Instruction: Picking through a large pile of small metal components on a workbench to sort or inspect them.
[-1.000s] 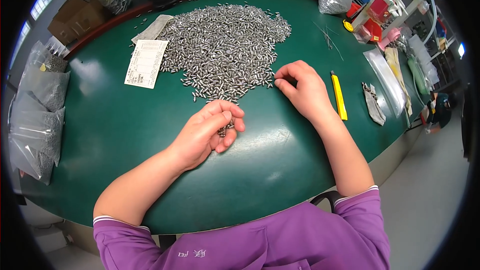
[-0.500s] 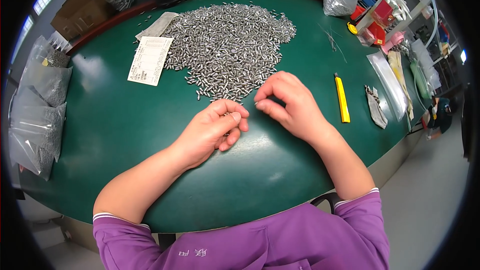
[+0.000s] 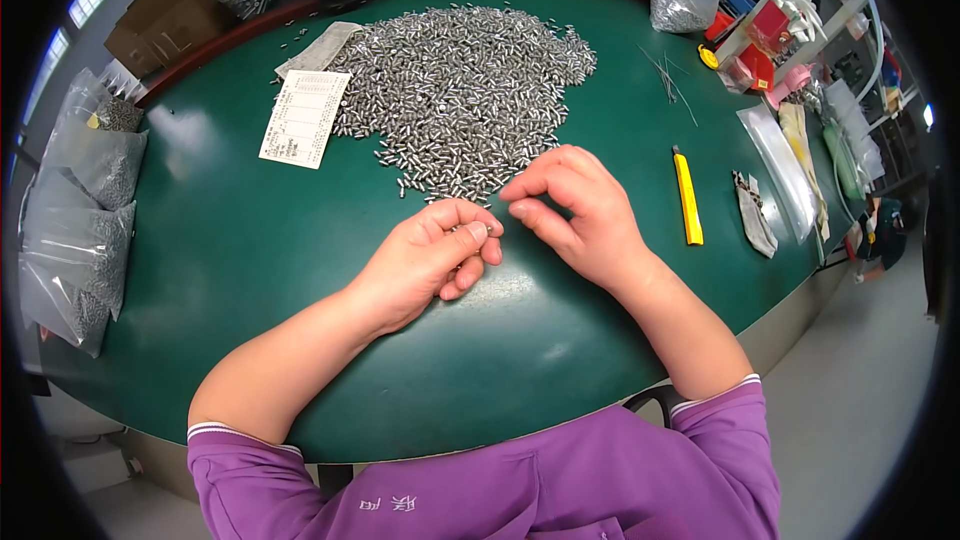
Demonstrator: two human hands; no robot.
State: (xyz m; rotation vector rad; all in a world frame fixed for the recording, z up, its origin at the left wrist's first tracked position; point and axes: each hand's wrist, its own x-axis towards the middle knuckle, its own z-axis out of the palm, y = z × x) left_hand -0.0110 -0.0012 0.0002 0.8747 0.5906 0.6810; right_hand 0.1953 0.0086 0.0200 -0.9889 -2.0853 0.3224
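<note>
A pile of metal pins (image 3: pixel 470 100) lies at twelve o'clock on the green table (image 3: pixel 250 240). At its six o'clock, the left hand (image 3: pixel 415 258) pinches a single pin (image 3: pixel 489 229) between thumb and forefinger. The right hand (image 3: pixel 585 205), at the left's two o'clock, has thumb and forefinger slightly parted.

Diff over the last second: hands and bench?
The right hand moved left, from the right edge of the pile of metal pieces to just beside the left hand. A small piece now seems to show at the left thumb and index finger; whether the right hand released it is unclear. Left hand stays curled; pile, card and yellow cutter look unmoved, bar slight camera shift.
</note>
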